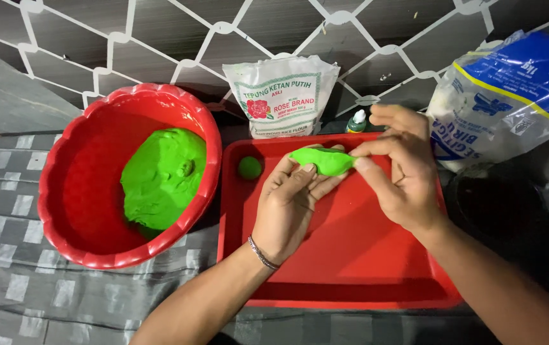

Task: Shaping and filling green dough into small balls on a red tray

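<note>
- A soft, flat piece of bright green dough is held between both hands, above the flat red plastic tray.
- The left hand is laid under the dough piece, with the fingers curled up around its left end.
- The right hand is closed on the right end of the dough piece, which is pinched by the thumb and fingers.
- A thin bracelet is worn on the left wrist.
- A small round green dough ball is set on the tray, near its far left corner.
- A big lump of green dough is kept in the round red plastic bowl, just left of the tray.
- A white flour bag is stood behind the tray.
- A small green-capped bottle is seen beside the bag.
- A blue and white plastic sack is laid to the right.
- Everything is set on a grey checked cloth.
</note>
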